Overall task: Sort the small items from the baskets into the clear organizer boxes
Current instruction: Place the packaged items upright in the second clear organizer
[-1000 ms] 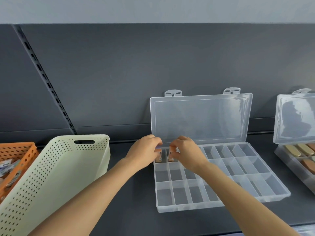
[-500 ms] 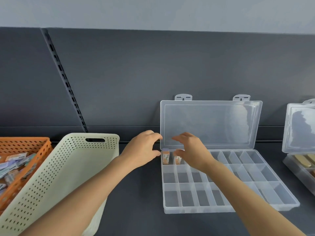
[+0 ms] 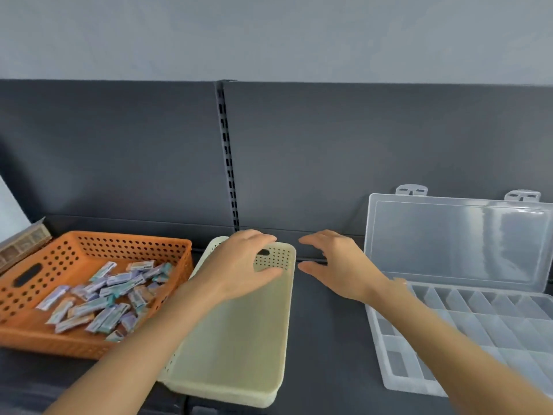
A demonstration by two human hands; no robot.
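Barely started: orange perforated plastic basket (image 3: pixel 119 247) left of the open, empty left hand (image 3: pixel 239 265) is loaded; clear plastic organizer box (image 3: pixel 508 322) beside the open, empty right hand (image 3: pixel 341 265) looks mostly bare.

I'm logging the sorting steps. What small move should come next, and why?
Probably reach the left hand leftward into the orange basket for a packet: it and the right hand hold nothing, the cream basket under it looks empty, and the clear organizer box stands open.

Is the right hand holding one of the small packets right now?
No, the right hand is spread open and empty, hovering between the cream basket and the clear organizer box.
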